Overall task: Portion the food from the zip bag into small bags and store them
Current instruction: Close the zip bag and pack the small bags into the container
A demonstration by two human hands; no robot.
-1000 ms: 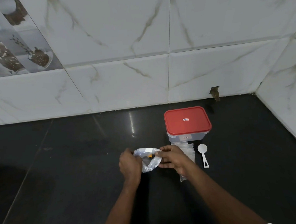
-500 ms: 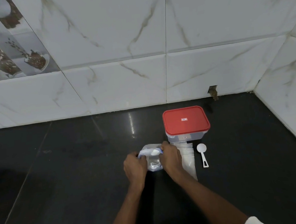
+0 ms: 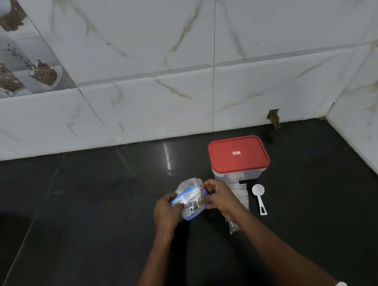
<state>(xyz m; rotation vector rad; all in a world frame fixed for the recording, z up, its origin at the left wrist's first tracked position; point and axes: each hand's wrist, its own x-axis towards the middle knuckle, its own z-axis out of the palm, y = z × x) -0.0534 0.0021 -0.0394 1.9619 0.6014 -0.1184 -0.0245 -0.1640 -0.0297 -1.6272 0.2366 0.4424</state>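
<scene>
Both hands were on the zip bag (image 3: 190,201), which was in front & a bit left of the red-lidded container (image 3: 238,155) on the black table (image 3: 99,214). Couldn't tell if the bag actually touched the table. Its blue zip rim was pulled apart btwn the hands. Left hand (image 3: 165,212) had fingers curled round the bag's left edge, right hand (image 3: 220,196) pinched the rim's right side. Contents were just smth pale, too blurry to say. Right in front of the container lay a flat stack of clear small bags (image 3: 242,195), partly under the right wrist. White scoop (image 3: 259,198) lay just right of that stack, bowl end toward the container. Container lid was on.
</scene>
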